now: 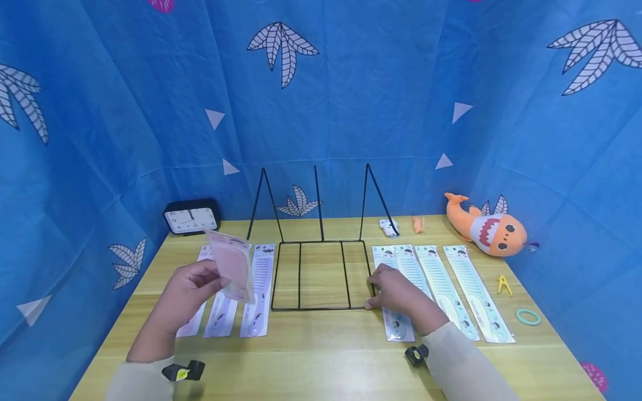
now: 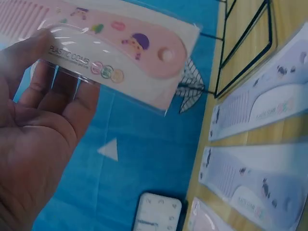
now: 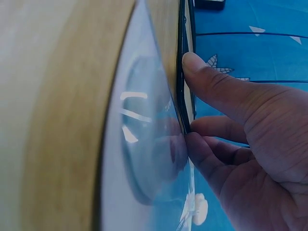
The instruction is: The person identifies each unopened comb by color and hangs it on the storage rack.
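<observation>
Left hand (image 1: pixel 193 287) raised — gripping pink comb (image 1: pixel 233 266).

From the head we look forward and down over the whole table (image 1: pixel 321 356). Our left wrist view sits close, facing the table's far left corner, and our right wrist view hugs the rack (image 3: pixel 184 96); both share the rack (image 2: pixel 245 43).
</observation>
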`<state>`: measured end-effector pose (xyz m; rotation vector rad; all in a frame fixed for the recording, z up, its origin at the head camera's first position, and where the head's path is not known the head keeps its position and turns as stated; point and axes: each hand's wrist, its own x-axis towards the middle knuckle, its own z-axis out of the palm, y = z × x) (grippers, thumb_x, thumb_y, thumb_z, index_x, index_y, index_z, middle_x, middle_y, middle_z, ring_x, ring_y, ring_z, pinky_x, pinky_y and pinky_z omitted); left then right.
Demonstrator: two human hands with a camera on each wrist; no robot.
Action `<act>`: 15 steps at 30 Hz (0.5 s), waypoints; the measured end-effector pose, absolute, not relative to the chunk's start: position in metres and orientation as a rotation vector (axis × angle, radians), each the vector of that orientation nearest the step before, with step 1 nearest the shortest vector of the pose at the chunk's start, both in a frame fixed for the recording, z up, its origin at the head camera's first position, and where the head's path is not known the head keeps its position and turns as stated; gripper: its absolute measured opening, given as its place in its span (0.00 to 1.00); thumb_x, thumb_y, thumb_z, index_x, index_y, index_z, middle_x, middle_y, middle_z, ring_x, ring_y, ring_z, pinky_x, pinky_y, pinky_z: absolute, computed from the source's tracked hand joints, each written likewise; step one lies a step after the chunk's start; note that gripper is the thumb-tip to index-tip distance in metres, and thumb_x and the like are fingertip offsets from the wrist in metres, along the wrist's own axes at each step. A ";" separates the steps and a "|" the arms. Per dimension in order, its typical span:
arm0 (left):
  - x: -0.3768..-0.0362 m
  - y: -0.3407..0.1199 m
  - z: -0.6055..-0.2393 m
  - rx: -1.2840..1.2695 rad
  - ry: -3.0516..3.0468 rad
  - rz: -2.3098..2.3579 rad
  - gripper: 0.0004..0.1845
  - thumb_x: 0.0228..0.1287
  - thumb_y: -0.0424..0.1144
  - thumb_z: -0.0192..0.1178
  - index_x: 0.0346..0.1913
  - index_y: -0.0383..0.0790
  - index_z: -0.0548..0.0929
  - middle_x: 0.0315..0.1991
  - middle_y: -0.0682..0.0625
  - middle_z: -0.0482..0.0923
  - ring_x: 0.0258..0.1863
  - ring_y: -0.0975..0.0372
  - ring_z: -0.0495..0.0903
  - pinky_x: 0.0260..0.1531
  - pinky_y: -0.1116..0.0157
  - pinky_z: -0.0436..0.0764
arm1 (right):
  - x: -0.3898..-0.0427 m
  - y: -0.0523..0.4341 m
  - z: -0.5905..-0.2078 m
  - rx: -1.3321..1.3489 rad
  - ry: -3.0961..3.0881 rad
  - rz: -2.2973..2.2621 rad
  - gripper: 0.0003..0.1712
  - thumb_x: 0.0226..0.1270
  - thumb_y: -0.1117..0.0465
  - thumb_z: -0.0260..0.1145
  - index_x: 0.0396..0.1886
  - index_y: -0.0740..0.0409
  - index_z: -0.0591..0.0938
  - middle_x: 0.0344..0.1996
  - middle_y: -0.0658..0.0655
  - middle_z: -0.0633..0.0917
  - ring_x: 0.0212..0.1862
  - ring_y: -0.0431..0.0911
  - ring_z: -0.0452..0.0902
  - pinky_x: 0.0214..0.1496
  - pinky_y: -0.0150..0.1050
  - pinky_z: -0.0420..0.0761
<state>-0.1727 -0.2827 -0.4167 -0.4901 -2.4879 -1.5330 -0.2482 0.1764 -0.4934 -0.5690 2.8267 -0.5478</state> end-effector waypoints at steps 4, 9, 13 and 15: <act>-0.175 -0.267 -0.416 -0.422 -2.638 -1.481 0.12 0.78 0.31 0.66 0.59 0.39 0.89 0.55 0.45 0.91 0.48 0.62 0.88 0.49 0.70 0.89 | -0.249 0.176 -0.495 -0.563 2.830 -0.547 0.40 0.60 0.51 0.86 0.67 0.67 0.85 0.56 0.58 0.83 0.57 0.51 0.82 0.66 0.51 0.86; -0.179 -0.250 -0.420 -0.412 -2.697 -1.505 0.12 0.78 0.33 0.67 0.59 0.43 0.90 0.57 0.44 0.90 0.51 0.55 0.89 0.53 0.64 0.91 | -0.250 0.176 -0.496 -0.548 2.831 -0.547 0.40 0.60 0.51 0.86 0.67 0.67 0.85 0.57 0.59 0.83 0.60 0.54 0.82 0.69 0.53 0.85; -0.181 -0.234 -0.425 -0.497 -2.669 -1.610 0.10 0.78 0.33 0.67 0.57 0.42 0.90 0.57 0.42 0.90 0.53 0.53 0.90 0.53 0.59 0.93 | -0.250 0.176 -0.496 -0.545 2.826 -0.547 0.40 0.60 0.51 0.86 0.67 0.67 0.85 0.57 0.59 0.83 0.60 0.54 0.82 0.69 0.53 0.85; -0.182 -0.225 -0.426 -0.540 -2.652 -1.658 0.10 0.78 0.34 0.67 0.57 0.41 0.90 0.58 0.41 0.90 0.53 0.52 0.90 0.53 0.56 0.93 | -0.250 0.176 -0.495 -0.546 2.826 -0.543 0.40 0.60 0.51 0.86 0.68 0.67 0.85 0.57 0.59 0.83 0.60 0.53 0.82 0.68 0.53 0.85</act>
